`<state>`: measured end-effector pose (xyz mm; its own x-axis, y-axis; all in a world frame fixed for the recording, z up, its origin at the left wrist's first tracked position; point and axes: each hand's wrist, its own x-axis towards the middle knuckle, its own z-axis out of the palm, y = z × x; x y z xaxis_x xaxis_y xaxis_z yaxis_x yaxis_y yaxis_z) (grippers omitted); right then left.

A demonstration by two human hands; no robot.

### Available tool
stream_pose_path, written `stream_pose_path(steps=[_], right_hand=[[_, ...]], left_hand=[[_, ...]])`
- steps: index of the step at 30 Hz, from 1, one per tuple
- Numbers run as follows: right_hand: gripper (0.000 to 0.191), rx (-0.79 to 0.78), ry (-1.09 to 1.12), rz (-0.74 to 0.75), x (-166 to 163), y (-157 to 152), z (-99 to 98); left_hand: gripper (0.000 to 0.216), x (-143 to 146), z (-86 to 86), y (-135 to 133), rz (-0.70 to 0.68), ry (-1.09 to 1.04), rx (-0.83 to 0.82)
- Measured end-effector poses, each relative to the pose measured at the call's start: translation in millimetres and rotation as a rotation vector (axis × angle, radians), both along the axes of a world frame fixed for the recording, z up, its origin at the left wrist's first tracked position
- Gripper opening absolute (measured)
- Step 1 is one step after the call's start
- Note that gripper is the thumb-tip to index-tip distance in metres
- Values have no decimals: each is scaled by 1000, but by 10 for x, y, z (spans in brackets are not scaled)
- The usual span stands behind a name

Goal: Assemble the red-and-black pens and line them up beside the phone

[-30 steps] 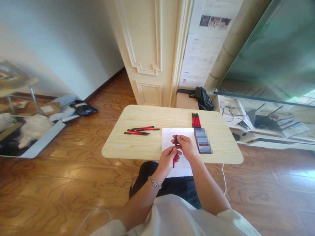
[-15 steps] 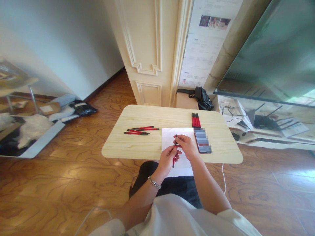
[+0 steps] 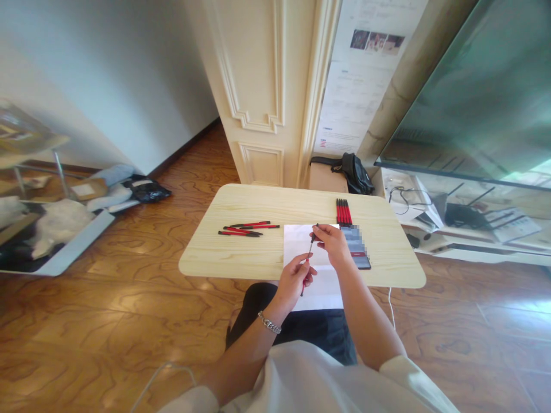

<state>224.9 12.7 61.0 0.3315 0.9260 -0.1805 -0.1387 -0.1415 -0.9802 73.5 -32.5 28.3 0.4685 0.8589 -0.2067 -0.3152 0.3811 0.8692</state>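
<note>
My left hand (image 3: 295, 279) is closed round the red barrel of a pen (image 3: 305, 282), held over the near edge of the small wooden table (image 3: 241, 258). My right hand (image 3: 332, 244) pinches a thin dark piece (image 3: 312, 240) drawn out of the barrel's top end, over a white sheet of paper (image 3: 301, 244). A row of red and black pens (image 3: 343, 210) lies beyond my right hand. Three more pens (image 3: 246, 229) lie loose on the table's left part.
A dark phone (image 3: 358, 251) lies right of the paper. A black bag (image 3: 355, 172) sits on the floor behind the table, by a cream door. A low glass unit with cables stands at the right. Bags and a tray clutter the floor at left.
My right hand has moved up and away from my left hand, drawing the thin dark piece out of the red barrel. The left hand has stayed almost still.
</note>
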Motion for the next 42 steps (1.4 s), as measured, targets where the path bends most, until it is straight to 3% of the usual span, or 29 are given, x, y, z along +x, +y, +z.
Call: stream_pose_path(steps=[3, 5, 12, 18, 22, 26, 30, 36, 42], right_hand=[[38, 33, 67, -53, 76, 119, -12], [37, 28, 0, -39, 87, 180, -56], [21, -146, -800, 78, -268, 218, -296], [15, -200, -1082, 149, -500, 215, -418], [22, -150, -1014, 133, -448, 188, -395], [37, -23, -678, 122, -346, 34, -303], [33, 64, -394, 238, -301, -166, -233], [29, 26, -342, 148, -202, -125, -141], [32, -12, -352, 297, -228, -126, -149]], left_hand=[[46, -54, -27, -28, 0, 2, -4], [46, -101, -49, -43, 22, 4, -15], [54, -270, -79, -33, 155, 19, -67], [53, -326, -74, -11, 183, 42, -62], [51, -308, -80, 3, 173, 17, -57], [50, -272, -95, 16, 151, -21, -61], [48, -224, -108, 14, 123, -21, -56], [46, -177, -81, -31, 76, -18, -46], [45, -175, -53, -25, 93, 12, -36]])
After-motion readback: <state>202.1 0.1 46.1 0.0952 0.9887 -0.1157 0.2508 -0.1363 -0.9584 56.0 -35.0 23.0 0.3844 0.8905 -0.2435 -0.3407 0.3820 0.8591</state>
